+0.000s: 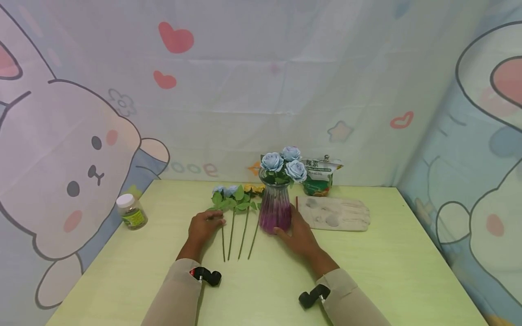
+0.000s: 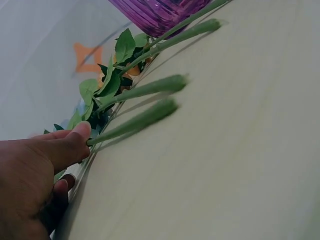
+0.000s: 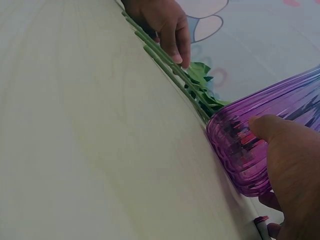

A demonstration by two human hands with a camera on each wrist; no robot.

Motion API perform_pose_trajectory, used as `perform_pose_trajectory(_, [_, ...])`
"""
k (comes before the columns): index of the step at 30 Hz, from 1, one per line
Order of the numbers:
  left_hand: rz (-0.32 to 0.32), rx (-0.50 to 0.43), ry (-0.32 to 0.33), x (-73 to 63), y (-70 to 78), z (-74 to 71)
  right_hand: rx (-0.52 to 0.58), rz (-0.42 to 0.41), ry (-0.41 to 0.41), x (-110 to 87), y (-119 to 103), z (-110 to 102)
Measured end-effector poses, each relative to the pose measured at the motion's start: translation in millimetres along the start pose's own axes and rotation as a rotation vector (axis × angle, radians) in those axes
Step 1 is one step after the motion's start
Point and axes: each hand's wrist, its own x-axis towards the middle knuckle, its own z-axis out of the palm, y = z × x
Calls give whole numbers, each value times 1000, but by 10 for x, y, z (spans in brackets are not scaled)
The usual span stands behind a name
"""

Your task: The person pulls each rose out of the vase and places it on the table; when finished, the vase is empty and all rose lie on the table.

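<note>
A glass vase point(image 1: 275, 209), clear grey above and purple below, stands upright with several light blue roses point(image 1: 284, 164) in it. My right hand point(image 1: 301, 237) grips its lower right side; the thumb point(image 3: 270, 127) presses the purple glass. Left of the vase, several artificial flowers lie on the table, blue blooms point(image 1: 225, 190) and yellow blooms point(image 1: 253, 188) pointing to the back, green stems toward me. My left hand point(image 1: 204, 227) pinches the leftmost stem point(image 2: 135, 122) below its leaves, between thumb and fingers.
A small jar point(image 1: 133, 215) with a white lid stands at the table's left edge. Behind the vase on the right is a green and white pouch point(image 1: 319, 179). Pale gloves point(image 1: 340, 215) lie flat right of the vase, with a thin red stick point(image 1: 297, 203) at their left end.
</note>
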Motion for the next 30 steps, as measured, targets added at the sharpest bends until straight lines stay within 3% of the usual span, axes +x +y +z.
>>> perform_pose_trajectory(8, [71, 34, -87, 28, -75, -8, 6, -10, 18, 3, -19, 5])
perform_pose_trajectory(11, [94, 44, -91, 20, -76, -3, -2, -6, 13, 4, -25, 5])
perform_pose_trajectory(17, [151, 74, 8, -29, -58, 30, 4, 3, 7, 5, -39, -7])
perform_pose_trajectory(28, [303, 295, 180, -158, 120, 23, -9, -4, -3, 11, -31, -13])
perform_pose_trajectory(30, [335, 301, 224, -171, 165, 20, -8, -3, -6, 13, -28, -15])
